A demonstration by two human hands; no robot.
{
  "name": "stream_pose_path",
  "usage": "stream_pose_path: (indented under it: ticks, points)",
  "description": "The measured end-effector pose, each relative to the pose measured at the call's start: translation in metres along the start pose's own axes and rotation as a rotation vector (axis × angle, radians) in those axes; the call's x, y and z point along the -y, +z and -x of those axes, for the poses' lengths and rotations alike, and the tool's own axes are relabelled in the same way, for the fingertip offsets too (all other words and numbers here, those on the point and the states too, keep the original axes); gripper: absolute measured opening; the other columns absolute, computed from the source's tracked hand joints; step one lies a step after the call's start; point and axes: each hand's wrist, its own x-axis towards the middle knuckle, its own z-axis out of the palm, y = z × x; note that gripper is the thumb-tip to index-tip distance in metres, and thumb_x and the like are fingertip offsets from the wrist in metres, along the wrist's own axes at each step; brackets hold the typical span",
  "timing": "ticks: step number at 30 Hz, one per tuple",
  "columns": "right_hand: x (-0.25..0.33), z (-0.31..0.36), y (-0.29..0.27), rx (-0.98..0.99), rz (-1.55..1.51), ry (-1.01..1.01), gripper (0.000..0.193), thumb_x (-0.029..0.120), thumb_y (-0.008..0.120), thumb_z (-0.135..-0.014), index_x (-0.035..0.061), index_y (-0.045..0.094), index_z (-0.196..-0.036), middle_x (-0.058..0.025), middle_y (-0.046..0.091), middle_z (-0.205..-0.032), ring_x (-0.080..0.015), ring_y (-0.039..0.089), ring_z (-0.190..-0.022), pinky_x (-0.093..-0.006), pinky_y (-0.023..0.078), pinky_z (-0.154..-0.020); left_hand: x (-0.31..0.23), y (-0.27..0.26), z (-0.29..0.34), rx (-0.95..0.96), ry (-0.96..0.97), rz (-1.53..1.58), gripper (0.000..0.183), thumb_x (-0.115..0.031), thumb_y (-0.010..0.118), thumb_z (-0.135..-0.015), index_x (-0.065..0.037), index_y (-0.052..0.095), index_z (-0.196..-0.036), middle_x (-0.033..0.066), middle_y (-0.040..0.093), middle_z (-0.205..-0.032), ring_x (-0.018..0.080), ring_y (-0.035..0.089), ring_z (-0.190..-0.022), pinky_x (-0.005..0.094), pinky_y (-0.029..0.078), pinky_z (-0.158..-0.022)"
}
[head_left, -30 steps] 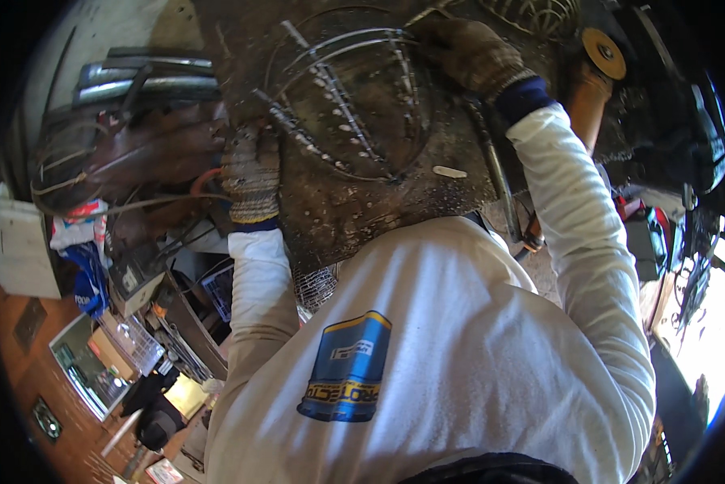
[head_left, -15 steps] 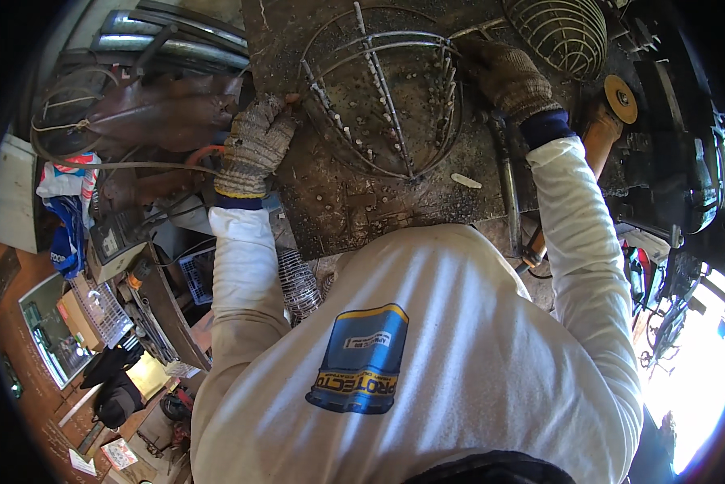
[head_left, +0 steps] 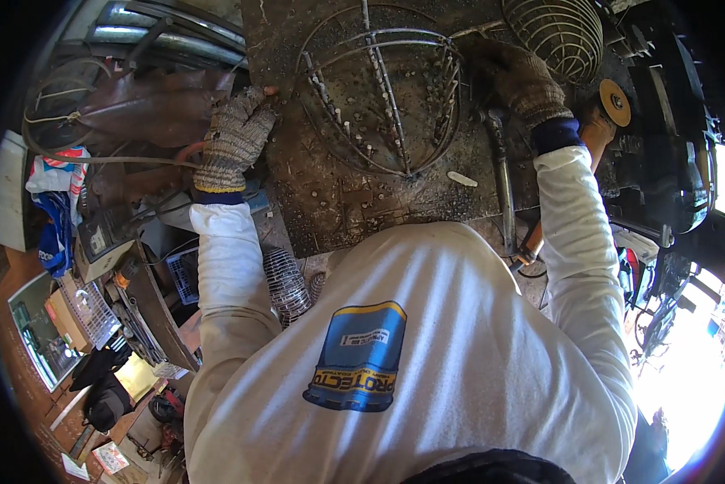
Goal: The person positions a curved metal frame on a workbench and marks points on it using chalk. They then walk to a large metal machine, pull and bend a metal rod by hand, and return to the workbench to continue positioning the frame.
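A dome-shaped frame of bent metal rods (head_left: 395, 113), joined by a ring and upright ribs, lies on the dark worktable (head_left: 330, 206) in front of me. Short pale pegs or rod ends stick out along its ribs. My left hand (head_left: 237, 137), in a grey knitted glove, is at the table's left edge beside a brown leather-like sheet (head_left: 149, 109); its fingers look loosely extended, with a bare fingertip showing. My gloved right hand (head_left: 528, 85) is beside the frame's right side; its fingers are lost in the dark, so any hold is hidden.
A hammer (head_left: 501, 177) lies right of the frame, with an angle grinder (head_left: 612, 105) beyond it. A wire basket-like dome (head_left: 556, 36) stands at the far right. A coil of wire mesh (head_left: 286, 282) sits below the table's left side, and a cable (head_left: 120, 160) runs towards my left hand.
My left hand has shifted left and slightly down, away from the frame. The right hand has moved slightly, staying by the frame's right side. The frame looks nearly unmoved.
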Motion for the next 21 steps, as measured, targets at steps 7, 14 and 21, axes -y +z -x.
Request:
stream_pose_path:
  ticks: [7, 14, 21]
  points:
    - [0.005, 0.0, 0.01, 0.009, -0.136, -0.058, 0.039, 0.033, 0.06, -0.1, 0.0171, 0.063, -0.136, -0.0111, 0.073, -0.114, -0.0227, 0.071, -0.1, -0.0365, 0.055, -0.089, -0.017, 0.013, -0.006, -0.032, 0.036, -0.142, 0.037, -0.025, 0.068, -0.088, -0.013, 0.068, -0.123, 0.0166, 0.069, -0.119, 0.0349, 0.066, -0.109, 0.0441, 0.053, -0.093]
    - [0.015, -0.004, 0.015, 0.039, -0.15, -0.045, 0.041, 0.037, 0.061, -0.1, 0.018, 0.063, -0.136, -0.0119, 0.073, -0.115, -0.0204, 0.071, -0.098, -0.0363, 0.054, -0.09, -0.02, 0.031, -0.009, -0.203, 0.155, -0.332, 0.037, -0.036, 0.065, -0.092, -0.007, 0.071, -0.114, 0.0182, 0.07, -0.114, 0.0377, 0.067, -0.104, 0.0462, 0.053, -0.09]
    - [0.003, -0.01, 0.028, -0.033, -0.071, -0.069, 0.043, 0.039, 0.062, -0.098, 0.0171, 0.064, -0.135, -0.0122, 0.069, -0.127, -0.0289, 0.065, -0.116, -0.0399, 0.049, -0.102, -0.016, 0.041, -0.002, -0.209, 0.112, -0.356, 0.036, -0.038, 0.064, -0.093, -0.008, 0.072, -0.112, 0.0176, 0.071, -0.111, 0.0375, 0.067, -0.102, 0.0466, 0.053, -0.09]
